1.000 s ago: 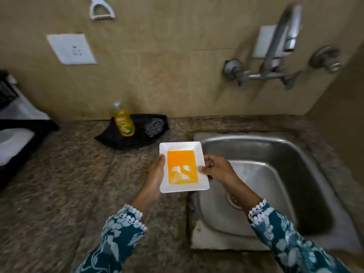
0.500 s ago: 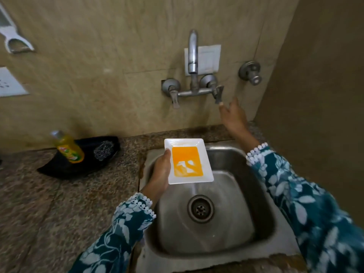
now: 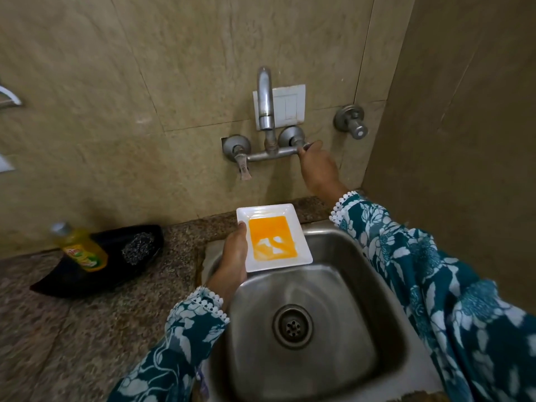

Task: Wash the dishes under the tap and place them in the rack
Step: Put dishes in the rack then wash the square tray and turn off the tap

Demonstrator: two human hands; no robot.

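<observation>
Orange-stained plate (image 3: 274, 237) waits over the sink (image 3: 377, 358), tap (image 3: 265, 111) dry.
The right hand (image 3: 317, 166), which was reaching half a second ago, now grips the tap's right handle (image 3: 304, 146); the left hand (image 3: 233, 256) pinches the plate's edge. Water should follow; no rack in view.

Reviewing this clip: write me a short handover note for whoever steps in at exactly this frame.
Left hand grips the white plate by its left edge, holding it over the back of the sink; orange residue covers the plate's centre.
Right hand is curled round the tap's right handle.
No water is visible from the spout.
Dish soap bottle and steel scrubber sit in the black tray on the counter.
Done: plate brought to the sink.
Left: run water, wash, rack it. No rack in view.
</observation>
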